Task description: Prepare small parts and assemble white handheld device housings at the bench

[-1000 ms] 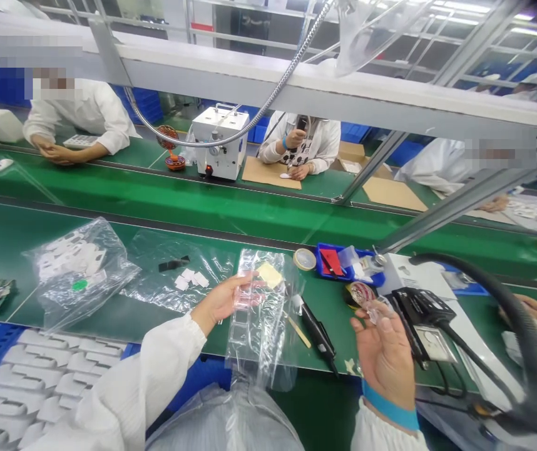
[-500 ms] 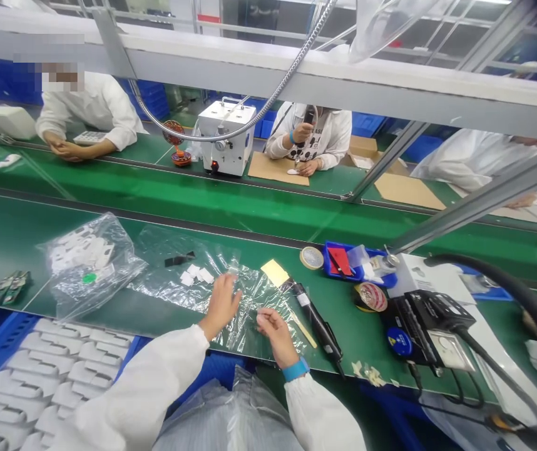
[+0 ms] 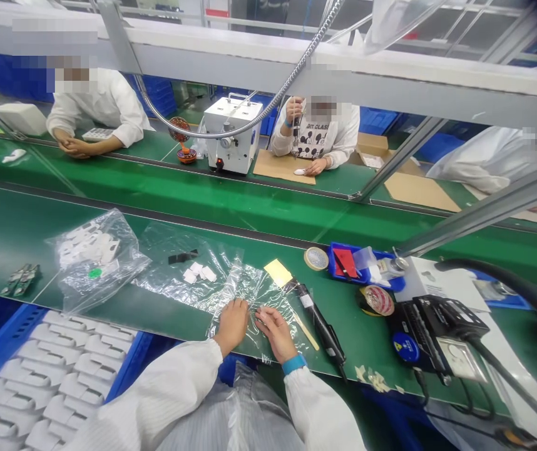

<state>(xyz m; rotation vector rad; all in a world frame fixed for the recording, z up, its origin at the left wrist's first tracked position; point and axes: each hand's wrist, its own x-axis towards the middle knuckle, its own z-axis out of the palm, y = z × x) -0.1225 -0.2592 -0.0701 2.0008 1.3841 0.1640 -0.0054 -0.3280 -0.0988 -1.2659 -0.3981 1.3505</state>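
Observation:
My left hand [image 3: 233, 322] rests on a clear plastic sheet [image 3: 179, 294] at the bench's front edge, fingers together and bent down; what they hold, if anything, is hidden. Just to its right, my right hand [image 3: 274, 329] has its thumb and fingers pinched, with something too small to make out between them. Beyond my left hand lie several small white squares [image 3: 199, 273] and a black strip [image 3: 183, 257]. A yellow pad [image 3: 278, 273], a black electric screwdriver [image 3: 318, 326] and a thin pale stick [image 3: 306, 331] lie to the right of my hands.
Left are a bag of white parts [image 3: 97, 250], green circuit boards [image 3: 21, 279] and a blue crate [image 3: 130, 369] of white shells. To the right are tape rolls [image 3: 316, 258], a blue tray [image 3: 367, 266] and a black device [image 3: 419, 338]. Several people sit across the bench.
My left hand has come down onto the plastic beside my right hand, and its fingers have closed together. My right hand has barely moved. The view has shifted slightly.

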